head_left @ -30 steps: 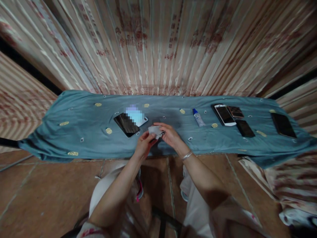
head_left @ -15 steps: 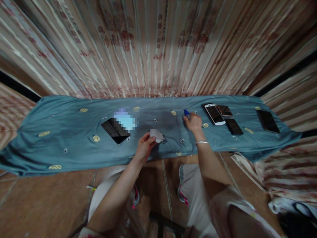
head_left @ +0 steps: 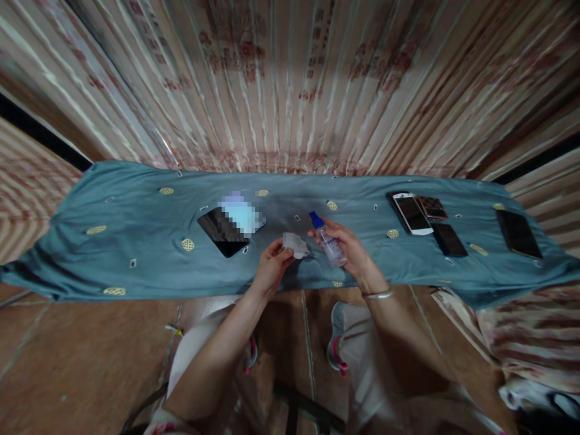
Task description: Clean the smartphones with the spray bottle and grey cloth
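Note:
A small pale grey cloth [head_left: 295, 245] is pinched between the thumb and fingers of my left hand [head_left: 273, 266], above the table near its front edge. My right hand [head_left: 352, 246] wraps round a clear bottle [head_left: 331, 246] with a blue cap, tilted toward the upper left, close to the cloth but apart from it. To the left of my left hand lies a dark phone [head_left: 222, 232] on the cover. A second device with a bright, pixelated screen [head_left: 242, 214] overlaps its upper right part.
A teal patterned cloth [head_left: 149, 241] covers the long table. On the right are a white phone [head_left: 412, 213], a brown patterned case [head_left: 432, 207], a black flat object [head_left: 449, 240] and a dark tablet-like device [head_left: 518, 232]. Pleated curtains [head_left: 281, 90] hang behind.
My right hand has lifted the blue-capped bottle and brought it left and nearer, beside the grey cloth. My left hand still pinches the cloth. The view has shifted slightly.

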`<state>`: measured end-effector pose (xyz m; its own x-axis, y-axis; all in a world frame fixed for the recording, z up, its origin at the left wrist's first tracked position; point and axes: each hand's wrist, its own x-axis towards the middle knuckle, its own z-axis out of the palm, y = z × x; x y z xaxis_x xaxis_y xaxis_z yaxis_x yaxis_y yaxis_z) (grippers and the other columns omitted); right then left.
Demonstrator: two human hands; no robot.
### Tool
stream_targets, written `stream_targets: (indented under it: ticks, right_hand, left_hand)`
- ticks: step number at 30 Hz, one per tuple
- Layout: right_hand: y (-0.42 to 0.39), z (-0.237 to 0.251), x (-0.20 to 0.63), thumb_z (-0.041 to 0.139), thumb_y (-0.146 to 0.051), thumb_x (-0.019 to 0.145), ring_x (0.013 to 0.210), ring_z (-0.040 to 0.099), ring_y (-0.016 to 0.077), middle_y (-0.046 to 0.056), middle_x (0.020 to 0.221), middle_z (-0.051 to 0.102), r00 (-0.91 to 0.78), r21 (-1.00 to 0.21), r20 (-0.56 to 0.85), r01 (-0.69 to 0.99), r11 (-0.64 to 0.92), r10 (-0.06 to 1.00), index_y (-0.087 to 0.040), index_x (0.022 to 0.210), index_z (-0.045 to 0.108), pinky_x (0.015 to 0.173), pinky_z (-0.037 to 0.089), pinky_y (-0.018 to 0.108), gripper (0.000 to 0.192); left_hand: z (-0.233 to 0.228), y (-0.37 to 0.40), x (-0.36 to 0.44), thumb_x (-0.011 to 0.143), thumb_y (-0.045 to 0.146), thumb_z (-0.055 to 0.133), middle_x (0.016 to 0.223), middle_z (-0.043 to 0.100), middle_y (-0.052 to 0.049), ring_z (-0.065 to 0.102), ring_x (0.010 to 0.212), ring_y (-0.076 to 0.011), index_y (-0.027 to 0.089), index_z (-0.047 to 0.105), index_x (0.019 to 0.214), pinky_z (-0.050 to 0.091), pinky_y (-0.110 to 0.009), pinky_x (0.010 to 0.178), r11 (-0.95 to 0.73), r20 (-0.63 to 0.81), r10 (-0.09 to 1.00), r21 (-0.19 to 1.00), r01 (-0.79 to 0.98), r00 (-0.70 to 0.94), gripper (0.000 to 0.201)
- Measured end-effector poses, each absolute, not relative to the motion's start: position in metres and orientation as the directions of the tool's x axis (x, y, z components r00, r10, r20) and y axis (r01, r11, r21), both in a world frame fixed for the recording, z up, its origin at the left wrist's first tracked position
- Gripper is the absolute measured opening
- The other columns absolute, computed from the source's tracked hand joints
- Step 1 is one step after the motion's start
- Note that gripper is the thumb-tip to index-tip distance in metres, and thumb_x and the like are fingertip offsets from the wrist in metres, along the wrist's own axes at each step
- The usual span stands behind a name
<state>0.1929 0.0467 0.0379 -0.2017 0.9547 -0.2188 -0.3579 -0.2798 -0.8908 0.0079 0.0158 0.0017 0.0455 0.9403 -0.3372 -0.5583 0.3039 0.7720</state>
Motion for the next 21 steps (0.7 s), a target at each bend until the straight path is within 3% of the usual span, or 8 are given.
stream_targets:
  ticks: [5,9,17,21]
  right_hand:
    - [0.043,0.04,0.186,0.071,-0.028,0.066,0.07,0.068,0.0166,0.005,0.092,0.08,-0.335,-0.788,-0.327,-0.419,-0.45,0.884,-0.02,0.096,0.076,0.061,0.056,0.025,0.032]
    - [0.042,0.038,0.181,0.066,-0.033,0.075,0.064,0.065,0.0152,0.006,0.093,0.08,-0.373,-0.748,-0.318,-0.467,-0.472,0.872,-0.02,0.101,0.074,0.056,0.054,0.024,0.03]
    - [0.037,0.026,0.169,0.08,-0.017,0.067,0.078,0.074,0.0159,0.004,0.094,0.081,-0.364,-0.793,-0.265,-0.444,-0.416,0.893,-0.021,0.099,0.074,0.08,0.061,0.029,0.033]
    - [0.034,0.025,0.166,0.079,-0.019,0.073,0.081,0.075,0.0158,0.003,0.096,0.081,-0.4,-0.8,-0.229,-0.443,-0.405,0.888,-0.024,0.113,0.07,0.083,0.062,0.032,0.041]
  left_hand:
    - [0.007,0.016,0.006,0.058,0.021,0.085,0.086,0.073,-0.001,0.067,0.082,-0.0175,0.018,0.074,0.091,0.051,-0.035,0.089,0.296,-0.336,0.941,0.765,-0.572,0.039,0.035]
    - [0.009,0.015,0.006,0.058,0.02,0.085,0.086,0.073,-0.001,0.067,0.082,-0.0173,0.019,0.074,0.091,0.051,-0.035,0.089,0.308,-0.339,0.939,0.756,-0.578,0.057,0.034]
    - [0.008,0.014,0.005,0.055,0.018,0.088,0.083,0.073,0.0,0.065,0.075,-0.0134,0.018,0.073,0.09,0.052,-0.031,0.082,0.292,-0.336,0.94,0.716,-0.634,0.053,0.038]
    - [0.011,0.014,0.003,0.052,0.017,0.09,0.08,0.073,0.001,0.065,0.073,-0.0118,0.017,0.073,0.089,0.051,-0.027,0.076,0.281,-0.341,0.939,0.697,-0.66,0.04,0.04]
